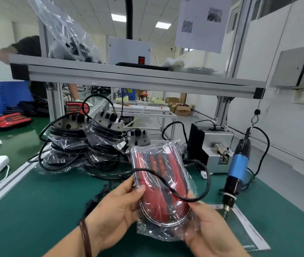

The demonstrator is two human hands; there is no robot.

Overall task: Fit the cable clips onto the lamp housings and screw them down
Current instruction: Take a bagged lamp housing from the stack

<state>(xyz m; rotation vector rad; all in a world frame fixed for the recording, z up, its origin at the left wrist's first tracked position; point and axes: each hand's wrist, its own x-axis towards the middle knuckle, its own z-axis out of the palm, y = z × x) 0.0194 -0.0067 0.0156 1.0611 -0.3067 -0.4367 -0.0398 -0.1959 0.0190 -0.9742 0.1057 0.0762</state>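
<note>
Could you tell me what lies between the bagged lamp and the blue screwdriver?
In the head view, a black cable loop and a white connector over green mat separate the bagged lamp from the blue screwdriver.

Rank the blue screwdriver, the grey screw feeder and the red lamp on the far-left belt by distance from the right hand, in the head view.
1. Blue screwdriver, just right of the right hand.
2. Grey screw feeder, farther back on the bench.
3. Red lamp, far left on the belt.
</note>
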